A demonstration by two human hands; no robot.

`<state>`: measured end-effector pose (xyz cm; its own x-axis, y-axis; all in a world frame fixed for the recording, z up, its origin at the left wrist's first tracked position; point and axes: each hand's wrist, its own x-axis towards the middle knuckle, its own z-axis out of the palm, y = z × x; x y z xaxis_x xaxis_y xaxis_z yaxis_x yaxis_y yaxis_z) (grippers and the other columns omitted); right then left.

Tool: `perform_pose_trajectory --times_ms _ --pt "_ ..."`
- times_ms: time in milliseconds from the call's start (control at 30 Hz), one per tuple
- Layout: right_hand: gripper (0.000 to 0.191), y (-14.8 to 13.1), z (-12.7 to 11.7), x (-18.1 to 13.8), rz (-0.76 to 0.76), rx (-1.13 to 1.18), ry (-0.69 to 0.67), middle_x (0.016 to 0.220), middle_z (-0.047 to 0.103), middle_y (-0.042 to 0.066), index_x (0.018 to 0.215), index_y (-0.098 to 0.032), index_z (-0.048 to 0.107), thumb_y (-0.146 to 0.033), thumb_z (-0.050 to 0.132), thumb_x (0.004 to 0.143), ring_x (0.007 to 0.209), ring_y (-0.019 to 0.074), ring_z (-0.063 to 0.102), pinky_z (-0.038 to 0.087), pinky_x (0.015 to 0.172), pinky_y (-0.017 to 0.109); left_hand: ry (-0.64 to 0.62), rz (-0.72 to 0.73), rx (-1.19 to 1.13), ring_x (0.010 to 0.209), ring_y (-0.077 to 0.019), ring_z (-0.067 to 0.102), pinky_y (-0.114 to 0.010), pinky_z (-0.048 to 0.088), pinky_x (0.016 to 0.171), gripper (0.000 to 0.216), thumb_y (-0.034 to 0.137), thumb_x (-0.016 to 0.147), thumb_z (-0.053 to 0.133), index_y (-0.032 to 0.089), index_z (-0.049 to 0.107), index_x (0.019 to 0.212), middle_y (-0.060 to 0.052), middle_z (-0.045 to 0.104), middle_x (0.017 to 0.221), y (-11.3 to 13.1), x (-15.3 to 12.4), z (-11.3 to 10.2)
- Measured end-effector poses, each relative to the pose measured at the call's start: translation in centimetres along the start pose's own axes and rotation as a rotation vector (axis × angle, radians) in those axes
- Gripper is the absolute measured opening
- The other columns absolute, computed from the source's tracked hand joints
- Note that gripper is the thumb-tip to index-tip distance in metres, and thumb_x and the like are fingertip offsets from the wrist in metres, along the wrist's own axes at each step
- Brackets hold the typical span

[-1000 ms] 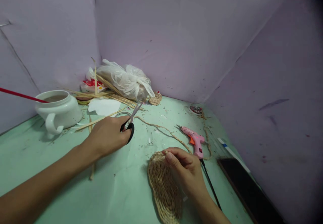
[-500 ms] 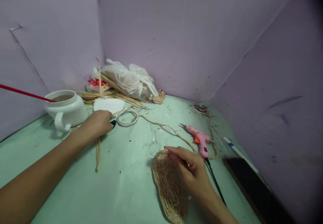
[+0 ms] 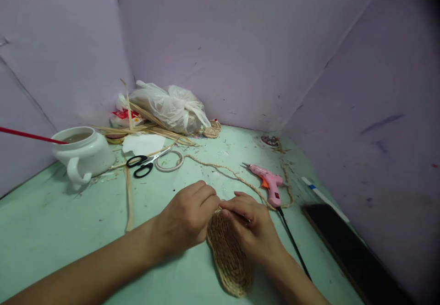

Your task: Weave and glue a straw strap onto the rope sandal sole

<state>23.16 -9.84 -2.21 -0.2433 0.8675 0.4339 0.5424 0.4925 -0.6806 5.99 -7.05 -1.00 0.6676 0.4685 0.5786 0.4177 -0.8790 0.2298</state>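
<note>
A coiled, braided straw sole (image 3: 229, 254), long and rounded, lies in front of me, tilted slightly. My right hand (image 3: 252, 227) pinches its upper end between thumb and fingers and covers part of its right side. My left hand (image 3: 192, 211) is closed with fingers curled, its fingertips meeting those of my right hand at the same end. What the left fingers hold is hidden. Beyond them lie black-handled scissors (image 3: 147, 164), a roll of tape (image 3: 169, 161), a braided cord (image 3: 227, 170) and a pink glue gun (image 3: 270, 182) with a black cable.
On the left stands a white pot (image 3: 84, 154) holding liquid and a red stick. Behind are straw strips (image 3: 154, 128), a white plastic bag (image 3: 172, 106) and white paper (image 3: 142, 144). A dark flat object (image 3: 343, 245) lies at right, beside a white strip (image 3: 325, 198). Purple walls enclose the table.
My left hand has let go of the scissors, which now lie on the table, and has come right to the sole's upper end. My right hand stays at the sole. The view has shifted slightly.
</note>
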Motion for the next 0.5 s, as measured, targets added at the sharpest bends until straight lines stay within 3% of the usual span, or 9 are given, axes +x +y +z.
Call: perform_pose_trajectory --times_ms 100,167,333,500 --pt "0.011 -0.2 -0.5 0.2 0.103 -0.016 0.077 0.072 0.071 0.003 0.084 -0.022 0.069 -0.023 0.063 0.075 0.065 0.0181 0.063 0.045 0.080 0.042 -0.018 -0.125 -0.012 0.071 -0.0183 0.048 -0.030 0.042 0.064 0.022 0.004 0.078 0.038 0.011 0.058 0.072 -0.010 0.057 0.072 -0.2 0.0 0.1" --pt "0.018 -0.2 -1.1 0.4 0.131 -0.028 0.110 0.073 0.070 0.004 0.087 -0.020 0.067 -0.026 0.069 0.070 0.068 0.0191 0.062 0.047 0.071 0.037 -0.021 -0.282 -0.098 0.071 -0.0164 0.049 -0.028 0.041 0.064 0.019 0.007 0.079 0.040 0.013 0.056 0.071 -0.007 0.056 0.071 0.0 0.1 0.0" --pt "0.009 0.4 -2.3 0.6 0.012 -0.123 0.006 0.070 0.068 0.001 0.077 -0.022 0.065 -0.020 0.068 0.070 0.069 0.0194 0.060 0.042 0.072 0.038 -0.041 -0.663 -0.334 0.062 -0.0116 0.050 -0.024 0.039 0.059 0.013 0.016 0.077 0.048 0.015 0.058 0.068 0.000 0.057 0.065 0.3 0.3 -0.5" --pt "0.006 1.1 -2.4 0.6 -0.022 -0.196 0.059 0.072 0.069 0.002 0.076 -0.024 0.065 -0.018 0.065 0.073 0.070 0.0202 0.061 0.041 0.069 0.037 -0.133 -0.943 -0.653 0.053 -0.0087 0.042 -0.021 0.033 0.051 0.012 0.022 0.070 0.053 0.013 0.056 0.062 0.003 0.050 0.055 -0.1 0.7 -0.5"
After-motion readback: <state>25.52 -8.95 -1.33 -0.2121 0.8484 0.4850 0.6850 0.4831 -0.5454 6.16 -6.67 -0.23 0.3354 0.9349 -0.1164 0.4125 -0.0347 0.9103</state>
